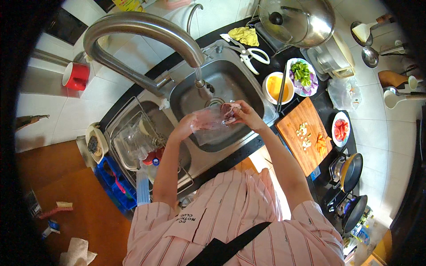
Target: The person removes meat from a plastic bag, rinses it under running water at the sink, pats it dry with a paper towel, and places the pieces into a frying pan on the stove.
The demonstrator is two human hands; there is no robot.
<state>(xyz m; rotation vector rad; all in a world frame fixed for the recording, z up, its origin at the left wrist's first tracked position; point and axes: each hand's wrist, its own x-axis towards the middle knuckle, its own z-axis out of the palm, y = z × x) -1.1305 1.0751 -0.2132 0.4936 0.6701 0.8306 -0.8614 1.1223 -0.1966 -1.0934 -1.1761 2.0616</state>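
Over the steel sink basin (229, 73), my left hand (186, 125) grips a clear plastic bag (208, 131), its fingers partly hidden by the film. My right hand (248, 114) pinches a piece of raw meat (229, 111) at the bag's other end. Behind both hands, the pull-out spray head (204, 87) of the steel faucet (143, 25) hangs above the drain. Whether water is running cannot be told.
Right of the sink are kitchen scissors (248, 55), a bowl of beaten egg (277, 87) with chopsticks, a plate of chopped greens (302, 74) and a wooden cutting board (296, 123). Frying pans (352, 173) stand on the stove. A wire dish rack (124, 114) spans the left basin.
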